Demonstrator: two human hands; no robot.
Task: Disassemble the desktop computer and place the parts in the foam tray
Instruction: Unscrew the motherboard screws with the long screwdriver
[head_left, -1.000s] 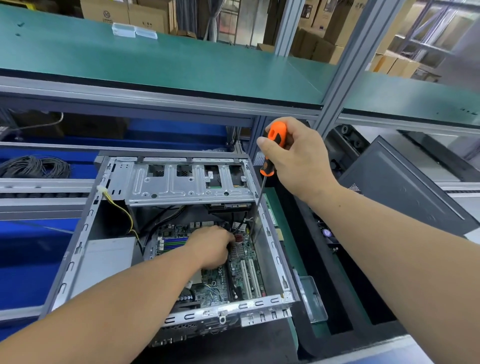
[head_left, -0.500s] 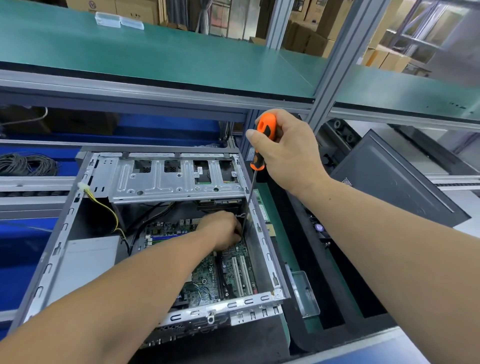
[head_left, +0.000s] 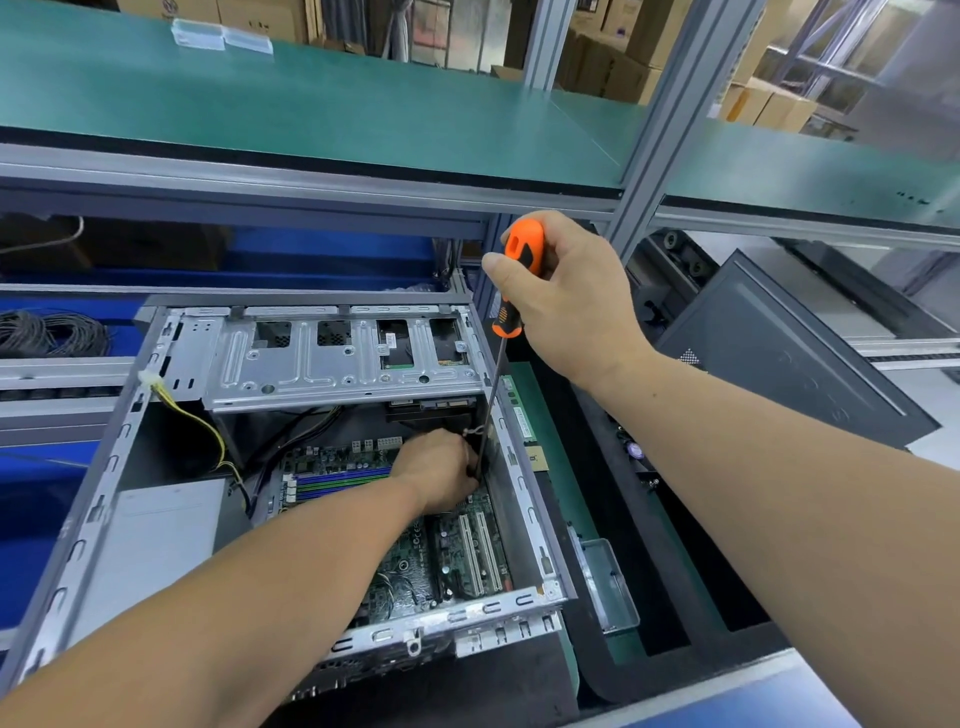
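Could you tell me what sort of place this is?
Probably a factory or workshop teardown bench: green-matted shelf on aluminium framing, stacked cardboard boxes behind, and an open computer case being worked on with a screwdriver.

Head camera looks steeply down, close, into the open computer case (head_left: 524, 467).

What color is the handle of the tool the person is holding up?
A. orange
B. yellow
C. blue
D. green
A: the right hand grips a screwdriver with an orange and black handle, its shaft pointing down into the computer case.
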